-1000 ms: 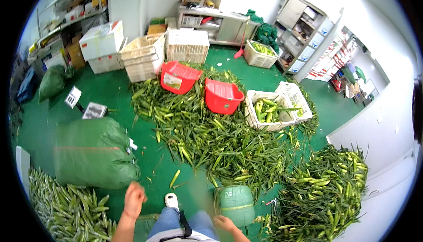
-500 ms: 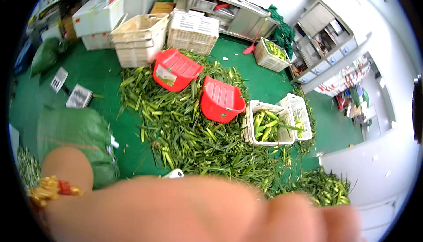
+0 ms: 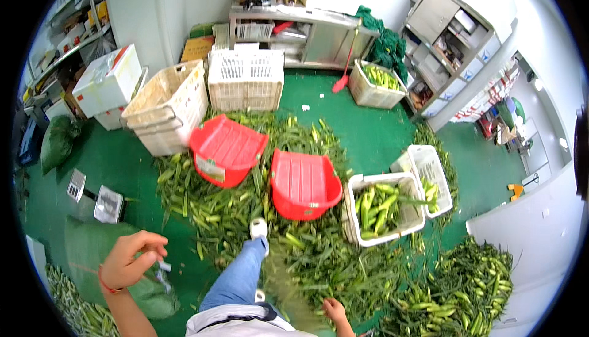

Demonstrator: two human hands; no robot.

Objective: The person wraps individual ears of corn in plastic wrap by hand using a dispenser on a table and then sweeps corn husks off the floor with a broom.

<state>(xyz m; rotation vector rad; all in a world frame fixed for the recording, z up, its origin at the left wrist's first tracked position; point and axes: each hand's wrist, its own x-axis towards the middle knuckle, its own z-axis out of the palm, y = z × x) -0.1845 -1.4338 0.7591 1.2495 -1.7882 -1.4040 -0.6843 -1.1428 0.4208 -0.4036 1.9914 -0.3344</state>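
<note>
My left hand point(image 3: 134, 260), with a red cord at its wrist, is raised over a stuffed green sack point(image 3: 92, 239). Its fingers are loosely bent, the thumb stands apart, and nothing shows in it. At the bottom centre my right hand point(image 3: 334, 310) is closed, low over the leaf-strewn floor. Beside it is an olive-brown blurred shape point(image 3: 297, 282), smeared by motion; its kind cannot be told. My leg in blue jeans point(image 3: 236, 275) and white shoe point(image 3: 259, 228) stand on green husks and leaves point(image 3: 334, 263) between both hands.
Two red plastic baskets point(image 3: 228, 153) lie on the husks ahead. White crates point(image 3: 383, 237) with corn ears are at right; a corn heap point(image 3: 457, 294) lies near right. Stacked crates point(image 3: 245, 85), a steel counter point(image 3: 325, 42) and a red broom point(image 3: 342, 82) are behind. A scale point(image 3: 109, 205) sits left.
A hand and forearm that filled the lower view close up have dropped away. Both hands, my leg and shoe now show; the view has tilted, so baskets and crates appear lower.
</note>
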